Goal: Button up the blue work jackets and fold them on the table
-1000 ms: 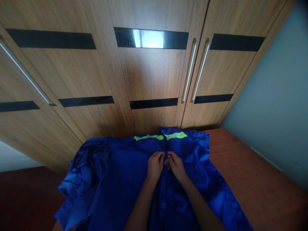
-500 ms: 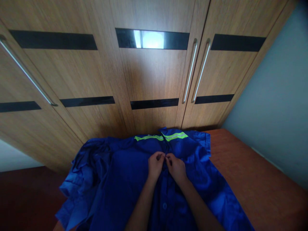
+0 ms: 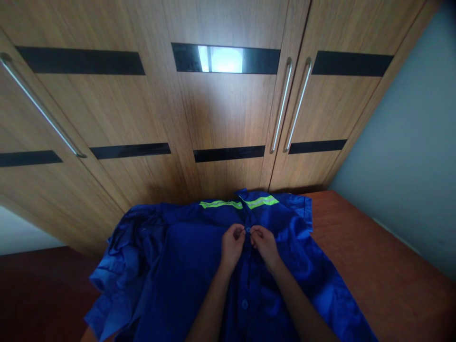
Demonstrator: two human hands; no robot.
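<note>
A blue garment [image 3: 199, 251] with yellow-green reflective strips [image 3: 262, 201] lies spread out, its front placket running down the middle. My left hand [image 3: 233, 242] pinches the placket fabric just left of an upper button [image 3: 248, 230]. On the button's other side, my right hand [image 3: 263, 244] has its fingertips closed on the cloth at the placket edge. The button shows between the two sets of fingertips. Lower on the placket is another button [image 3: 244, 304]. Bunched blue cloth [image 3: 131, 247] lies at the garment's left.
The garment rests on a reddish-brown surface [image 3: 370, 256]. Behind it stands a wooden wardrobe [image 3: 228, 109] with black strips and metal handles [image 3: 282, 104]. A pale wall [image 3: 409, 156] rises at the right, and the floor at lower left is dark.
My hands have moved slightly apart, and the upper button now shows between them. My right hand has shifted a little to the right. The garment otherwise lies much as before.
</note>
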